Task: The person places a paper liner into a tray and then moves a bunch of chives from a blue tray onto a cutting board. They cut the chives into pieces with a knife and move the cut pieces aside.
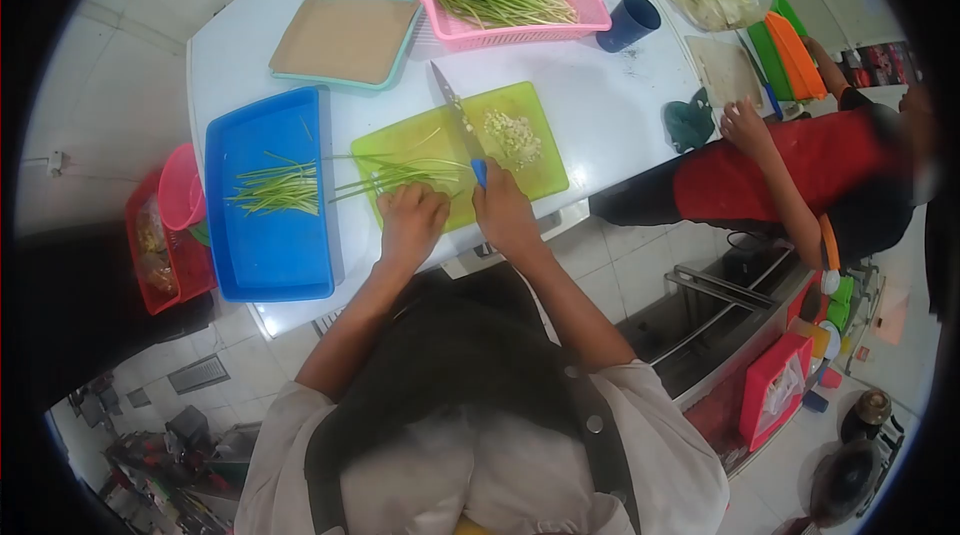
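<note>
Hands: left pinning stalks | right gripping knife | green board, white table, tiled floor

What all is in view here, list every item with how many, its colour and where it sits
Cutting board: 1, lime green, table centre.
Knife: 1, blue handle, blade over the board.
Green stalks: 1 bunch, on the board's left part.
Chopped pieces: 1 pile, pale, board's right part.
Blue tray: 1, left of the board, holding stalks.
Pink basket: 1, far edge, full of stalks.
Teal tray: 1, brown inside, far left.
Cup: 1, dark blue, beside the basket.
Co-worker: 1, red top, right side.
Left hand: pressing the stalks.
Right hand: gripping the knife handle.
</note>
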{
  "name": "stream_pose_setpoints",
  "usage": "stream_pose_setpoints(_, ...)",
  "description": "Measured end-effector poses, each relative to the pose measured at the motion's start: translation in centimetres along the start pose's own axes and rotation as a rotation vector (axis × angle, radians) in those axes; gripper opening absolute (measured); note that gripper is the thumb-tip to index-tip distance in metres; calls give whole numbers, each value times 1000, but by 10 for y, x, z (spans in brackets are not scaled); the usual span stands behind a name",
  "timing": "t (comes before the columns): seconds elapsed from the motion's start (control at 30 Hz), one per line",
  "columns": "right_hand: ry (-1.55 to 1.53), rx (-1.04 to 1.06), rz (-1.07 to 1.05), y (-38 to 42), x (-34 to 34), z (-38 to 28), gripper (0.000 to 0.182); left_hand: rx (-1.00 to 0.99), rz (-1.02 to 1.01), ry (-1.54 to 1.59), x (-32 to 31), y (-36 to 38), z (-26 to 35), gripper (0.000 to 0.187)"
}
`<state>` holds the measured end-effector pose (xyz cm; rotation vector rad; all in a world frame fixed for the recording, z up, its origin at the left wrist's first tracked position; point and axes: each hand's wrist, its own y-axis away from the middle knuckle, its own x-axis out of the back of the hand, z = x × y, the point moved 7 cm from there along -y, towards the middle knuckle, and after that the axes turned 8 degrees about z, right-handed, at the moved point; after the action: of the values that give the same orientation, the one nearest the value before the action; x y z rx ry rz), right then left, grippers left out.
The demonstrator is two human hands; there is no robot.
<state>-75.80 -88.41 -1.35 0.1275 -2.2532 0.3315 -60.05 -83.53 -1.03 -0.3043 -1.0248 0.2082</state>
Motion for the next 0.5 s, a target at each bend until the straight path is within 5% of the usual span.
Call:
stream_pose_setpoints(0.2, 330, 76, -249, -27, 7, 21, 31, 69, -8, 30, -2, 14, -1, 12)
stream_pose_setpoints(0.33, 372, 161, -248, -34, -4, 40, 11, 72, 7, 83, 6, 19, 8, 15)
stream_pose_setpoints(0.5, 287, 135, -205, -49, 26, 31, 9, 69, -6, 241, 30, 11, 14, 11)
